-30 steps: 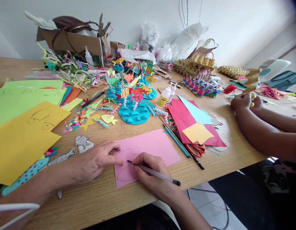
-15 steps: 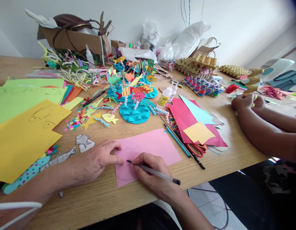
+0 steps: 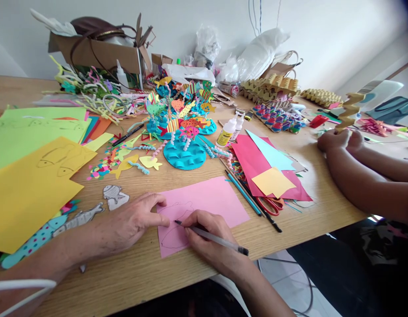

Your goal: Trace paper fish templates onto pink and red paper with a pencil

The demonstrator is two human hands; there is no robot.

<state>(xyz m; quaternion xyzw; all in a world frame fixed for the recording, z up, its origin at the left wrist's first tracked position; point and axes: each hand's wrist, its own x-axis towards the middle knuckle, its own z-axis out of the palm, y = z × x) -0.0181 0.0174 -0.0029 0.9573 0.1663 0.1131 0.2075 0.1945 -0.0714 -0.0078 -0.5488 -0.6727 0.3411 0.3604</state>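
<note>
A sheet of pink paper point(image 3: 220, 200) lies on the wooden table in front of me, with thin fish outlines drawn on its left part. My right hand point(image 3: 208, 240) grips a pen point(image 3: 218, 240) with a clear barrel and black end, its tip on or just over the drawing. Thumb and forefinger of my left hand point(image 3: 137, 222) rest apart on the paper's left edge; its other fingers are partly hidden. Grey paper fish cutouts point(image 3: 114, 197) lie beyond the left hand, and a blue spotted fish point(image 3: 34, 242) lies near my left forearm.
Yellow paper point(image 3: 32, 193) with drawn fish is at left. Blue paper bases point(image 3: 185, 156) carry colourful fish in the middle. Glue bottles point(image 3: 226, 133), red paper point(image 3: 246, 163), scissors point(image 3: 271, 205) and brushes point(image 3: 245, 193) lie to the right. Another person's hands point(image 3: 337, 141) hold a carton strip point(image 3: 351, 110).
The view has shifted very slightly. Both my hands and the pen stay in nearly the same place on the pink paper. The other person's carton strip has moved a little.
</note>
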